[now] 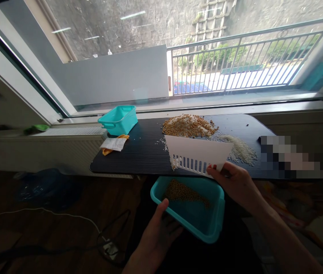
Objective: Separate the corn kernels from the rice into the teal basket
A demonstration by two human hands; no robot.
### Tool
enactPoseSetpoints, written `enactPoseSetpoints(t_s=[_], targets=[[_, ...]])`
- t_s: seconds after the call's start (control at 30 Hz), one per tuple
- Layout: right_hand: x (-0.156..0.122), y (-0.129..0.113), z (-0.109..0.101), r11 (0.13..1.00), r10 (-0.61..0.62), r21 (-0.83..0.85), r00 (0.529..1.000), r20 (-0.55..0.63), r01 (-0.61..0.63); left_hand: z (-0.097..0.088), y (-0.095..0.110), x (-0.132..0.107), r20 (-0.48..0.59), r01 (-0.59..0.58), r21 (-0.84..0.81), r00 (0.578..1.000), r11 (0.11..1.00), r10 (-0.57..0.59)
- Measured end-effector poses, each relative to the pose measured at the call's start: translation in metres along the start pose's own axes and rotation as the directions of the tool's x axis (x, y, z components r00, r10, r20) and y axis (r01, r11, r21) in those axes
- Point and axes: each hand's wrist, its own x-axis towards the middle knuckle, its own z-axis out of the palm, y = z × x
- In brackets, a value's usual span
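Observation:
My right hand [234,184] grips the lower right corner of a white plastic sheet with a row of slots [198,150], held tilted at the table's front edge. Below it, partly under the edge, is a turquoise plastic basin [198,220] with small tan beans or grains [183,192] on its floor. My left hand [161,230] holds the basin's near left rim, thumb on top and fingers beneath. Behind the sheet, a heap of yellow-brown grains mixed with white ones [190,125] lies on the dark table [138,160]. To its right spreads white rice [241,150].
A second turquoise basket [118,123] stands at the table's back left, beside a folded white and orange packet [114,144]. A pixelated patch covers the right end. Behind are a window and radiator [72,146]. A power strip [110,249] and cables lie on the floor.

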Motion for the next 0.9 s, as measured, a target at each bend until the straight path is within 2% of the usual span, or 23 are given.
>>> enactPoseSetpoints(t_s=[0.17,0.53,0.8,0.9], targets=[[-0.0027,0.0044,0.0029,1.0,0.003,0.026,0.999,0.042,-0.004,0.0005,0.0002,-0.0014,0.014,-0.021,0.003,1.0,1.0,0.021],[-0.0039,0.0047,0.0024,0.997,-0.06,0.054,0.997,0.048,0.057,0.0052,0.0021,-0.0043,-0.025,-0.024,0.004,0.999,1.0,0.024],[0.0009,0.005,0.0087,0.996,-0.09,0.033,0.993,0.076,0.087,0.0003,0.0026,-0.002,0.019,-0.002,0.017,1.0,1.0,0.002],[0.0037,0.0053,0.0093,0.993,-0.114,0.056,0.982,0.153,0.107,-0.0023,0.0043,-0.0012,0.003,-0.011,0.005,1.0,1.0,0.011]])
